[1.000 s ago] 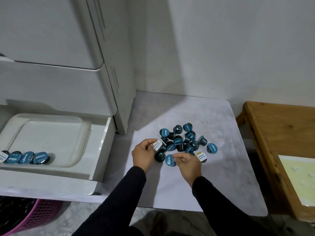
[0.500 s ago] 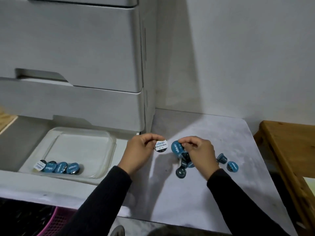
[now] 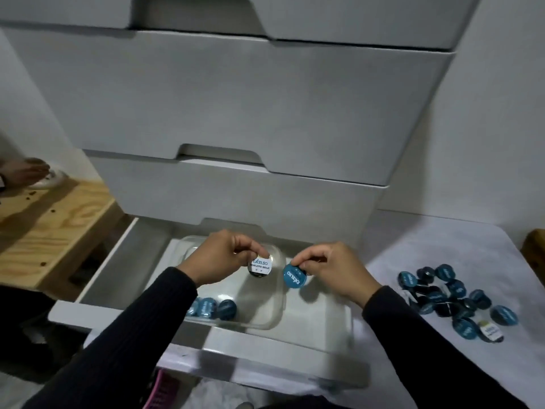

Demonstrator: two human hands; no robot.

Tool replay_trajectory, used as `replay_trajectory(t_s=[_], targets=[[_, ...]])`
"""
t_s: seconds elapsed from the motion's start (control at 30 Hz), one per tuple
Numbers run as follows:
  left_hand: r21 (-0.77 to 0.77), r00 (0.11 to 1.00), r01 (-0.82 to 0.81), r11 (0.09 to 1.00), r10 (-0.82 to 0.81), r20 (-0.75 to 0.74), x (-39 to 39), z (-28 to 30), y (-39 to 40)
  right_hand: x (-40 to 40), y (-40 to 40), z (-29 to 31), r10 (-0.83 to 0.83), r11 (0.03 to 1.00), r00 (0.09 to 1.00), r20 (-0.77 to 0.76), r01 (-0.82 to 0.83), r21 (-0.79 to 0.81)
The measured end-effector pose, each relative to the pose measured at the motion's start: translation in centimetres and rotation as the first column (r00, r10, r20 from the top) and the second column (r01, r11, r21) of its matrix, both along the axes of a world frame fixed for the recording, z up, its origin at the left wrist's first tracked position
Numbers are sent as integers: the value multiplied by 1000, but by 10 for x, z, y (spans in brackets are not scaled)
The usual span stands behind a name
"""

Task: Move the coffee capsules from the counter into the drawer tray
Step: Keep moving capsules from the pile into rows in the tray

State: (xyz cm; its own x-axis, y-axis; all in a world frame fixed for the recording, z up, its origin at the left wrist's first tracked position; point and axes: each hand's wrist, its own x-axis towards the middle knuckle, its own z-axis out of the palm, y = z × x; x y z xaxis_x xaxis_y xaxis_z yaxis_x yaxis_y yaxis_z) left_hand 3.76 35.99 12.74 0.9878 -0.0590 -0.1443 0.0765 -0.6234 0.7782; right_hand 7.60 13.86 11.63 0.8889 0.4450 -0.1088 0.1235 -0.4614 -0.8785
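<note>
My left hand (image 3: 221,258) pinches a white-lidded capsule (image 3: 260,265) over the clear plastic tray (image 3: 265,317) in the open white drawer (image 3: 318,332). Just to its right, my right hand (image 3: 330,268) pinches a blue-lidded capsule (image 3: 295,275) above the tray's right edge. A few blue capsules (image 3: 213,307) lie in the tray's front left part, partly hidden by my left sleeve. A pile of several blue capsules (image 3: 448,296) stays on the grey counter (image 3: 413,261) at the right, with one yellow-white capsule (image 3: 491,333) at its front.
Shut white drawers (image 3: 236,98) rise behind the open one. A wooden bench (image 3: 44,228) stands at the left, with another person's hand on a white object (image 3: 47,180) at its far end. A pink basket (image 3: 160,391) sits below the drawer front.
Both hands have carried their capsules left from the counter pile to over the drawer tray. The view has swung left toward the drawers.
</note>
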Motion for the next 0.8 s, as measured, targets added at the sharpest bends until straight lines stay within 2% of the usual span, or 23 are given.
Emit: replay_trajectory(t_s=[0.07, 0.17, 0.3, 0.53, 0.8], targets=[[28, 997, 46, 999, -44, -61, 2, -14, 24, 0, 25, -8, 50, 997, 999, -21, -52, -66], [-24, 981, 103, 994, -105, -164, 5, -37, 41, 1, 52, -21, 103, 975, 993, -60, -113, -193], [-10, 959, 196, 981, -193, -209, 10, -61, 50, 3, 71, -40, 95, 930, 990, -101, -125, -346], [23, 910, 341, 940, -324, -257, 20, -77, 48, -2, 82, -54, 145, 868, 983, -112, -181, -463], [80, 864, 454, 887, -417, -283, 25, -86, 43, -5, 90, -58, 187, 831, 977, -105, -214, -513]])
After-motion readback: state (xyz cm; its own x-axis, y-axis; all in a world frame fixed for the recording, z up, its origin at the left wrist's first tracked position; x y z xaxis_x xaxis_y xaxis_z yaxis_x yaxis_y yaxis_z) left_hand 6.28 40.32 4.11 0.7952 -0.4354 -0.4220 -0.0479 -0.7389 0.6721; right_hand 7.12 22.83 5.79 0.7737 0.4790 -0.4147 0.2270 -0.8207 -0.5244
